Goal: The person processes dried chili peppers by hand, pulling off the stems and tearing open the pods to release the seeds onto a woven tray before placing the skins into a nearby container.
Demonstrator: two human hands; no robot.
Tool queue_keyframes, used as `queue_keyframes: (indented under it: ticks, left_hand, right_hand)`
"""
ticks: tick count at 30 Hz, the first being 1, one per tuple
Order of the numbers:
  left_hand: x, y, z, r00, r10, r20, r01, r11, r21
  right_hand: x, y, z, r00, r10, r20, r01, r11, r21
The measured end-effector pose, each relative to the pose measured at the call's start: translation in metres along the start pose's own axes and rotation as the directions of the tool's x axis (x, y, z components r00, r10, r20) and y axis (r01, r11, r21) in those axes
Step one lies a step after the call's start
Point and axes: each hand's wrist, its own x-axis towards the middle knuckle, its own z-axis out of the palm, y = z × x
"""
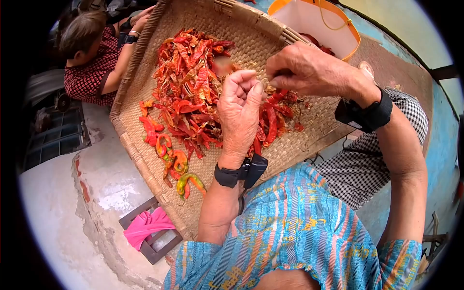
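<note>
A wide woven tray (pixel 137 140) holds a heap of dried red chillies (pixel 188 87). My left hand (pixel 239 108) is raised over the heap, palm up, its fingers curled in towards the thumb. Close beside it my right hand (pixel 307 70) is closed in a pinch, knuckles up. Whatever the fingertips hold, if anything, is too small or hidden to make out. More red chillies (pixel 273 113) lie under and between the hands. A few fresher, twisted chillies (pixel 186 181), partly green and yellow, lie along the tray's near left side.
A white bucket (pixel 328 19) with an orange rim stands beyond the tray, dark red pieces inside. Another person (pixel 89 67) sits at the left, hands at the tray's edge. A pink cloth (pixel 147 227) hangs on a dark wooden frame (pixel 162 246) below.
</note>
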Motion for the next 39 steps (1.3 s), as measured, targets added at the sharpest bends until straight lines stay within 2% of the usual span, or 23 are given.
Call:
queue_keyframes:
  ticks: [1, 2, 3, 4, 5, 6, 7, 8, 9, 11, 13, 14, 15, 17, 19, 20, 21, 23, 30, 33, 35, 37, 39]
  left_hand:
    - [0.000, 0.000, 0.002, 0.999, -0.036, -0.040, 0.033, 0.997, -0.065]
    - [0.000, 0.001, 0.000, 0.999, -0.036, -0.041, 0.033, 0.997, -0.065]
    - [-0.002, 0.003, -0.004, 0.997, 0.003, 0.080, -0.028, 0.949, 0.315]
    - [-0.002, 0.004, -0.006, 0.979, -0.007, 0.205, -0.129, 0.758, 0.639]
    - [-0.004, 0.000, -0.007, 0.979, -0.007, 0.205, -0.128, 0.758, 0.639]
    - [-0.007, -0.007, -0.009, 0.956, 0.056, 0.287, -0.248, 0.676, 0.694]
    - [-0.008, -0.013, -0.010, 0.922, 0.107, 0.373, -0.363, 0.578, 0.731]
    - [-0.009, -0.015, -0.009, 0.919, 0.134, 0.370, -0.375, 0.584, 0.720]
    - [-0.009, -0.018, -0.009, 0.919, 0.134, 0.371, -0.376, 0.586, 0.718]
    - [-0.007, -0.020, -0.009, 0.911, 0.140, 0.388, -0.401, 0.522, 0.752]
    - [-0.007, -0.019, -0.009, 0.911, 0.140, 0.388, -0.404, 0.499, 0.767]
    - [-0.007, -0.018, -0.008, 0.911, 0.137, 0.388, -0.404, 0.478, 0.780]
    - [-0.008, -0.018, -0.008, 0.911, 0.137, 0.390, -0.405, 0.477, 0.780]
    - [-0.008, -0.017, -0.009, 0.943, 0.117, 0.313, -0.327, 0.520, 0.790]
    - [-0.006, -0.014, -0.012, 0.933, 0.136, 0.333, -0.353, 0.528, 0.773]
    - [-0.005, -0.013, -0.013, 0.923, 0.157, 0.350, -0.377, 0.536, 0.755]
    - [-0.006, -0.012, -0.014, 0.924, 0.158, 0.349, -0.377, 0.534, 0.757]
    - [-0.007, -0.012, -0.012, 0.910, 0.123, 0.395, -0.407, 0.446, 0.797]
    - [-0.004, -0.021, -0.011, 0.919, 0.118, 0.377, -0.391, 0.406, 0.826]
    - [-0.002, -0.011, -0.012, 0.924, 0.140, 0.356, -0.376, 0.507, 0.775]
    - [0.003, -0.001, -0.011, 0.925, 0.177, 0.337, -0.367, 0.652, 0.664]
    - [0.009, 0.006, -0.013, 0.934, 0.130, 0.332, -0.328, 0.678, 0.657]
    - [0.023, 0.006, -0.018, 0.949, 0.126, 0.288, -0.283, 0.738, 0.612]
  right_hand:
    - [0.000, -0.003, -0.009, 0.998, -0.003, -0.057, -0.001, 0.997, -0.071]
    - [-0.002, -0.004, -0.015, 0.982, 0.018, -0.190, -0.017, 1.000, 0.008]
    - [-0.006, 0.001, -0.028, 0.968, 0.000, -0.252, -0.026, 0.995, -0.101]
    - [-0.011, 0.021, -0.040, 0.933, -0.018, -0.361, -0.029, 0.992, -0.124]
    - [-0.015, 0.035, -0.049, 0.884, -0.038, -0.465, -0.034, 0.989, -0.146]
    - [-0.015, 0.024, -0.053, 0.884, -0.038, -0.465, -0.034, 0.989, -0.145]
    - [-0.016, 0.004, -0.060, 0.820, -0.036, -0.571, -0.156, 0.946, -0.283]
    - [-0.017, -0.010, -0.070, 0.743, -0.054, -0.667, -0.291, 0.872, -0.394]
    - [-0.020, -0.013, -0.082, 0.747, 0.191, -0.637, -0.441, 0.859, -0.259]
    - [-0.038, 0.014, -0.082, 0.816, -0.096, -0.571, -0.318, 0.750, -0.580]
    - [-0.033, 0.023, -0.070, 0.785, -0.386, -0.484, -0.160, 0.630, -0.760]
    - [-0.032, 0.026, -0.066, 0.825, -0.312, -0.472, -0.172, 0.657, -0.734]
    - [-0.029, 0.005, -0.065, 0.893, -0.220, -0.393, -0.077, 0.786, -0.613]
    - [-0.018, 0.014, -0.046, 0.949, -0.010, -0.316, -0.146, 0.873, -0.465]
    - [-0.009, 0.004, -0.027, 0.992, -0.051, -0.115, 0.012, 0.949, -0.316]
    - [-0.006, -0.009, -0.020, 0.980, 0.186, 0.064, -0.158, 0.938, -0.307]
    - [-0.004, -0.012, -0.013, 0.967, 0.202, 0.154, -0.147, 0.940, -0.308]
    - [-0.006, -0.004, 0.004, 0.978, 0.139, 0.155, -0.074, 0.929, -0.363]
    - [-0.007, -0.003, 0.004, 0.977, 0.137, 0.166, -0.094, 0.966, -0.240]
    - [-0.005, -0.003, 0.011, 0.977, 0.115, 0.181, -0.072, 0.971, -0.228]
    - [-0.005, 0.001, 0.016, 0.985, 0.088, 0.150, -0.053, 0.973, -0.225]
    - [-0.004, -0.002, 0.014, 0.991, 0.058, 0.117, -0.031, 0.974, -0.225]
    - [-0.004, -0.008, 0.007, 0.991, 0.126, 0.035, -0.108, 0.939, -0.326]
